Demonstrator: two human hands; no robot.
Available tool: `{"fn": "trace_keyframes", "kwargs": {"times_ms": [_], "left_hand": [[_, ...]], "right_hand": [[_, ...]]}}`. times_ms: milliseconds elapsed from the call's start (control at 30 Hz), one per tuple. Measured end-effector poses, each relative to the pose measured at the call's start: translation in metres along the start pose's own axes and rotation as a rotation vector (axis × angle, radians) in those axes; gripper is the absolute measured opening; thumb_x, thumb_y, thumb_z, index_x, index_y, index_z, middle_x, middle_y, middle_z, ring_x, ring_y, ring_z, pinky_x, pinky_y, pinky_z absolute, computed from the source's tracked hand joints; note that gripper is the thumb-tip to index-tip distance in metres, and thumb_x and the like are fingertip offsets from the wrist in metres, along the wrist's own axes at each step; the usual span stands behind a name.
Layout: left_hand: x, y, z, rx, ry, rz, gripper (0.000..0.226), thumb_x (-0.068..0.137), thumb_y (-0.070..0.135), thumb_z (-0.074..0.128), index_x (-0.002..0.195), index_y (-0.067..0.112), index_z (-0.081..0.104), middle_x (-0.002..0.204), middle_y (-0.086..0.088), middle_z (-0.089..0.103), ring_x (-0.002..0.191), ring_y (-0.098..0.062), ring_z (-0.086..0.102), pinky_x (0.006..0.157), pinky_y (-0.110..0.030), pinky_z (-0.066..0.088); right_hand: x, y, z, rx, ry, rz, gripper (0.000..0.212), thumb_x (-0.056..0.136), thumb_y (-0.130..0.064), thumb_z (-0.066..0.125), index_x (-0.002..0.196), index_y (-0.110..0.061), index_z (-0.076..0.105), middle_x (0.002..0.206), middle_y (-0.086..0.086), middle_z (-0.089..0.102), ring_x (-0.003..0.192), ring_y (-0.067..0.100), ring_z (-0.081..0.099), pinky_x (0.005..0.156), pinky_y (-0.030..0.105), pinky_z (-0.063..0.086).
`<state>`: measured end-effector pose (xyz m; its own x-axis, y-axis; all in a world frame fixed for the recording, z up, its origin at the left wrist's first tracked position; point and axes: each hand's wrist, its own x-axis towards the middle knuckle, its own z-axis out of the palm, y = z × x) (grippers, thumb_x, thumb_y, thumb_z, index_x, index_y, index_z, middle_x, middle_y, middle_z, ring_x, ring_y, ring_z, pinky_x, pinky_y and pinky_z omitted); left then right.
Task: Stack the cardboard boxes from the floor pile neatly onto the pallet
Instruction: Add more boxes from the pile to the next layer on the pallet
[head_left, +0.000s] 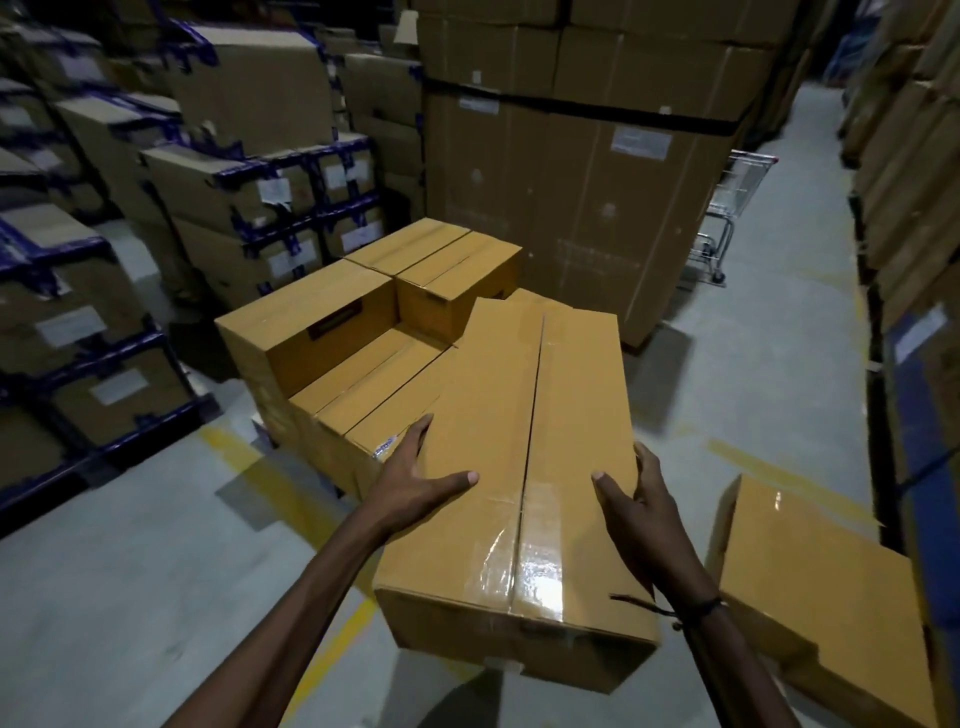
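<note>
Dim warehouse aisle, concrete floor, stacked cartons all round. Head view: the left hand and right hand clasp a long box by its sides, thumbs on top, fingers curled round the edges. Its far end hangs over the stack; no pallet is visible beneath. Best to square it with the lower row's edges before lowering. Another box waits on the floor.

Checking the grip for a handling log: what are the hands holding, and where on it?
A long cardboard box, held by its two long sides: left hand and right hand, thumbs on top.
</note>
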<state>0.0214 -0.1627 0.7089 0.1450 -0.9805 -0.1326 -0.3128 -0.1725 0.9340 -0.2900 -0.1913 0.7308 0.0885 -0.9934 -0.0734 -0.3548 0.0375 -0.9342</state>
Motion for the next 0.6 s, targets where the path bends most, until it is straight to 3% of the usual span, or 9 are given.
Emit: {"fn": "trace_keyframes", "kwargs": {"times_ms": [133, 233, 333, 400, 500, 600], "left_hand": [[0.004, -0.027, -0.062, -0.001, 0.010, 0.003, 0.119, 0.067, 0.063, 0.088, 0.161, 0.041, 0.018, 0.168, 0.009, 0.023, 0.151, -0.017, 0.027, 0.120, -0.043, 0.033], [0.012, -0.044, -0.120, 0.004, 0.012, -0.007, 0.119, 0.068, 0.063, 0.088, 0.161, 0.040, 0.017, 0.168, 0.009, 0.022, 0.153, -0.018, 0.025, 0.121, -0.044, 0.032], [0.027, -0.061, -0.179, 0.001, 0.012, 0.004, 0.121, 0.066, 0.063, 0.089, 0.161, 0.040, 0.018, 0.166, 0.007, 0.029, 0.148, -0.018, 0.035, 0.117, -0.043, 0.038], [0.039, -0.068, -0.213, -0.015, 0.007, 0.011, 0.119, 0.068, 0.057, 0.091, 0.161, 0.037, 0.019, 0.161, 0.007, 0.036, 0.141, -0.016, 0.043, 0.111, -0.036, 0.042], [0.058, -0.073, -0.254, -0.030, -0.001, 0.042, 0.112, 0.071, 0.046, 0.092, 0.159, 0.035, 0.023, 0.154, 0.008, 0.043, 0.137, -0.015, 0.047, 0.106, -0.031, 0.044], [0.083, -0.077, -0.287, -0.024, -0.012, 0.050, 0.111, 0.072, 0.043, 0.092, 0.159, 0.034, 0.024, 0.152, 0.006, 0.043, 0.134, -0.017, 0.048, 0.108, -0.035, 0.045]], "right_hand": [[0.007, -0.019, 0.067, -0.042, -0.003, -0.001, 0.074, 0.100, -0.041, 0.062, 0.160, -0.030, 0.020, 0.135, -0.006, 0.058, 0.107, 0.006, 0.060, 0.091, 0.033, 0.050], [0.015, -0.040, 0.125, -0.069, -0.029, -0.014, 0.078, 0.101, -0.042, 0.060, 0.163, -0.032, 0.013, 0.144, -0.011, 0.048, 0.118, 0.014, 0.057, 0.098, 0.033, 0.046], [0.025, -0.057, 0.183, -0.098, -0.045, -0.058, 0.077, 0.103, -0.041, 0.056, 0.164, -0.031, 0.011, 0.156, -0.014, 0.033, 0.136, 0.011, 0.041, 0.104, 0.029, 0.035], [0.037, -0.066, 0.217, -0.099, -0.027, -0.059, 0.075, 0.103, -0.044, 0.055, 0.164, -0.032, 0.014, 0.166, -0.009, 0.026, 0.148, 0.017, 0.034, 0.109, 0.030, 0.033], [0.051, -0.076, 0.260, -0.111, -0.002, -0.065, 0.074, 0.101, -0.049, 0.054, 0.163, -0.034, 0.017, 0.168, -0.006, 0.023, 0.151, 0.021, 0.031, 0.110, 0.034, 0.033], [0.070, -0.089, 0.291, -0.109, 0.016, -0.055, 0.073, 0.102, -0.049, 0.054, 0.163, -0.034, 0.017, 0.168, -0.006, 0.024, 0.151, 0.021, 0.031, 0.112, 0.035, 0.033]]}}
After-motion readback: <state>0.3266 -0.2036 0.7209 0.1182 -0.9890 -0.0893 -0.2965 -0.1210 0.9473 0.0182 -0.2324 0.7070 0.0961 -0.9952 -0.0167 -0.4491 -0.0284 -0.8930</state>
